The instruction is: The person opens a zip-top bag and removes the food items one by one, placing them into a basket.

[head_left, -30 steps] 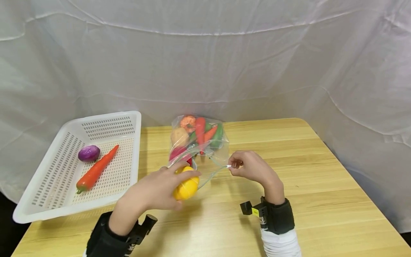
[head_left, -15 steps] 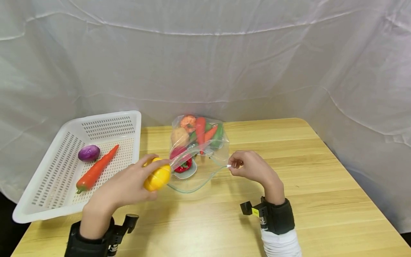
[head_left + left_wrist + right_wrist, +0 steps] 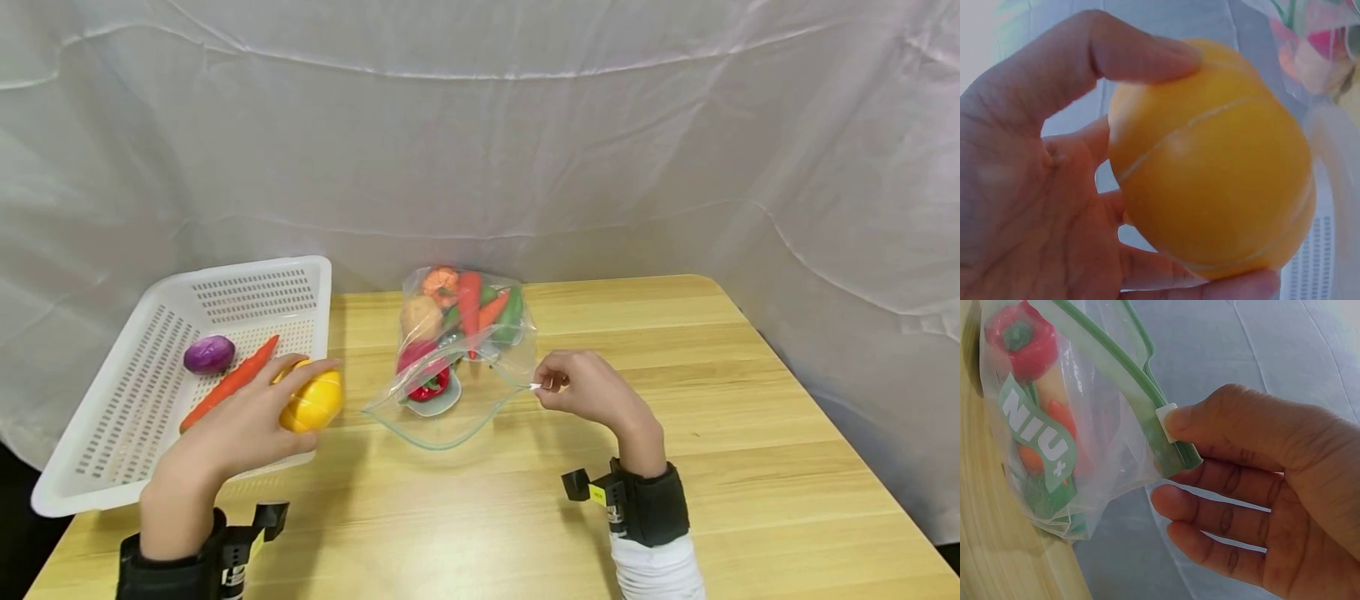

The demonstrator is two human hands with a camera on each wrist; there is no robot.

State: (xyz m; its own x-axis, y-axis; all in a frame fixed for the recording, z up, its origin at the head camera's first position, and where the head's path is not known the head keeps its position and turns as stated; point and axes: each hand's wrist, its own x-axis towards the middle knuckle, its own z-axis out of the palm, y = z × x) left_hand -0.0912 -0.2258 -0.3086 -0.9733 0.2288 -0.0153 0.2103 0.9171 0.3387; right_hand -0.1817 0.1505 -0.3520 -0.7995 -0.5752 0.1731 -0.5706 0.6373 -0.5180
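Left hand (image 3: 240, 429) curls around round yellow plastic toy fruit (image 3: 311, 404), carried over near edge of white perforated plastic basket (image 3: 112, 492). Right hand (image 3: 588, 392) pinches slider of clear zip bag (image 3: 457, 350) on wooden counter (image 3: 750, 467), so mouth stays wide.

Bare tabletop (image 3: 750, 433) lies open to the right and along the near edge. On the left the white basket (image 3: 315, 275) has its raised rim in the way, and the gaping zip bag (image 3: 517, 358) of toy vegetables fills the middle, near the basket's right wall
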